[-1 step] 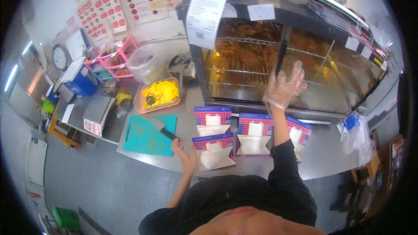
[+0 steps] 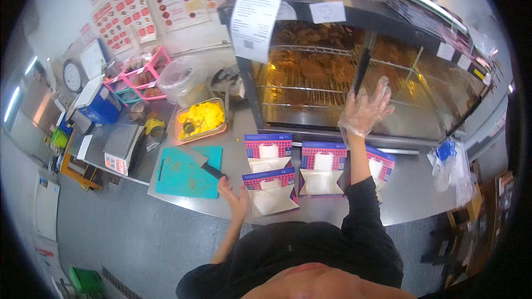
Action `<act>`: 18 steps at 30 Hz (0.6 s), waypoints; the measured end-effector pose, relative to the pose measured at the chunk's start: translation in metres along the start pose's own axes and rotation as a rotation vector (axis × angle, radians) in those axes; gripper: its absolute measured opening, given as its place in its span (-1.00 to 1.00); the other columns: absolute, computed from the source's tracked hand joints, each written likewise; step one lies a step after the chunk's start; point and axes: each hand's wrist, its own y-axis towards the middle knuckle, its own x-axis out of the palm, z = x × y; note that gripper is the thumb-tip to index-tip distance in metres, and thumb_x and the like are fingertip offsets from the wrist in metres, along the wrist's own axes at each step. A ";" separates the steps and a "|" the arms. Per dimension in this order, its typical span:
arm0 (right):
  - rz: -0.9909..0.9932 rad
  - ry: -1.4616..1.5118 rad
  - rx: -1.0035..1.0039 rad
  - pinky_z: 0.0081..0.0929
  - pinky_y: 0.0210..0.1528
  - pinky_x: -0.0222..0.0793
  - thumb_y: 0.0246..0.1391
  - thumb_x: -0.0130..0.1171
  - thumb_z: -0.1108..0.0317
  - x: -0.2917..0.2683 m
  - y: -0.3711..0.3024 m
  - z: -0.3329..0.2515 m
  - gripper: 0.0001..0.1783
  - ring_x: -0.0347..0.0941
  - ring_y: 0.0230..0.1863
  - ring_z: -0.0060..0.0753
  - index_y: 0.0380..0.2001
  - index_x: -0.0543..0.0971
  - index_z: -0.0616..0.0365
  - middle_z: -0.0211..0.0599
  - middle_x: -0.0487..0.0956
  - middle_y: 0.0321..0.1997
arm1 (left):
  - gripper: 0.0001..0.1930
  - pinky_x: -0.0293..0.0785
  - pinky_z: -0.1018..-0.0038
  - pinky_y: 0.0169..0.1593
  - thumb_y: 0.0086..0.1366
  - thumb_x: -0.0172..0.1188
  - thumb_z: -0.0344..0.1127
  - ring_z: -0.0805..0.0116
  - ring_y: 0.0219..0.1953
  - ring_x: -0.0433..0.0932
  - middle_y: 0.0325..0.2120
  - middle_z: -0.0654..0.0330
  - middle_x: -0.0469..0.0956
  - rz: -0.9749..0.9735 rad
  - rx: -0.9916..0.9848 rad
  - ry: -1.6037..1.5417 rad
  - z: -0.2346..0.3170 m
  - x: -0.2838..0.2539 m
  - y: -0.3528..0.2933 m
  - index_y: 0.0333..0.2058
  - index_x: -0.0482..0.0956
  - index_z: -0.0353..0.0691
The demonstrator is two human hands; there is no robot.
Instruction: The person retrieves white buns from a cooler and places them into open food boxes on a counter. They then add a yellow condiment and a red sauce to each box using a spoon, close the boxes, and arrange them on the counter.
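Note:
My right hand (image 2: 367,109), in a clear plastic glove, reaches up with fingers spread against or just before the glass front of a warming cabinet (image 2: 363,63). I cannot tell whether it touches the glass. Behind the glass, browned food (image 2: 302,69) sits on wire racks. My left hand (image 2: 235,198) is low at the counter's front edge, thumb and fingers apart. Its fingertips are at the butt of the black handle of a knife (image 2: 209,168), whose blade lies over a teal cutting board (image 2: 180,180). Between my arms stand opened red-and-blue cartons (image 2: 269,147) with white paper inside.
A metal tray (image 2: 222,122) of yellow food with a small round cup in it stands behind the board. Farther left are a scale (image 2: 123,143), a blue box (image 2: 102,105) and pink racks (image 2: 145,75). Plastic bags (image 2: 451,169) hang at the counter's right end.
The whole view has shifted slightly to the left. Both hands keep nearly the same pose and place.

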 end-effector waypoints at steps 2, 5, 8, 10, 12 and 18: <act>0.008 -0.073 0.064 0.25 0.26 -0.47 -0.01 0.10 0.14 -0.011 0.003 0.025 -0.63 -0.22 0.35 0.16 -0.17 0.50 0.11 -0.09 -0.01 0.35 | -0.29 0.28 0.25 0.02 0.08 0.16 -0.45 0.07 0.04 0.24 0.12 -0.04 -0.01 -0.084 -0.090 0.079 -0.031 0.001 -0.006 0.15 -0.03 -0.32; 0.210 -0.077 0.039 0.05 0.26 -0.13 0.01 0.07 0.22 -0.010 -0.001 0.051 -0.60 -0.01 0.29 0.09 -0.08 0.44 0.17 -0.07 0.08 0.30 | -0.29 0.27 0.22 0.04 0.12 0.13 -0.40 0.04 0.07 0.21 0.14 -0.05 -0.05 -0.167 -0.159 0.105 -0.070 0.008 -0.013 0.17 -0.08 -0.33; 0.022 0.337 -0.419 -0.19 0.14 0.16 0.02 -0.01 0.27 0.017 -0.008 0.051 -0.66 0.25 0.14 -0.04 -0.12 0.45 0.13 -0.07 0.22 0.22 | -0.28 0.26 0.21 0.07 0.15 0.10 -0.37 0.02 0.09 0.18 0.16 -0.05 -0.09 -0.182 -0.191 0.030 -0.089 0.021 -0.013 0.18 -0.12 -0.34; -0.247 0.387 -0.361 -0.29 0.01 0.33 -0.05 -0.01 0.36 0.048 -0.004 0.036 -0.72 0.37 0.02 -0.10 -0.21 0.47 0.14 -0.10 0.30 0.14 | -0.28 0.26 0.21 0.08 0.16 0.09 -0.36 0.02 0.10 0.17 0.17 -0.05 -0.10 -0.195 -0.237 0.015 -0.092 0.026 -0.014 0.18 -0.14 -0.35; -0.400 0.325 -0.163 -0.21 -0.06 0.37 -0.11 0.01 0.39 0.070 0.003 0.027 -0.75 0.40 -0.03 -0.03 -0.29 0.51 0.12 -0.11 0.37 0.07 | -0.28 0.27 0.22 0.08 0.16 0.08 -0.37 0.02 0.11 0.16 0.17 -0.05 -0.11 -0.199 -0.237 0.024 -0.089 0.027 -0.015 0.18 -0.15 -0.36; -0.296 0.529 -0.265 -0.14 -0.10 0.39 -0.19 0.00 0.46 0.070 -0.019 0.032 -0.82 0.42 -0.10 0.02 -0.42 0.51 0.14 -0.09 0.46 -0.07 | -0.28 0.25 0.17 0.08 0.14 0.09 -0.37 -0.01 0.11 0.15 0.14 -0.05 -0.08 -0.096 -0.285 0.056 -0.075 0.018 -0.023 0.17 -0.14 -0.37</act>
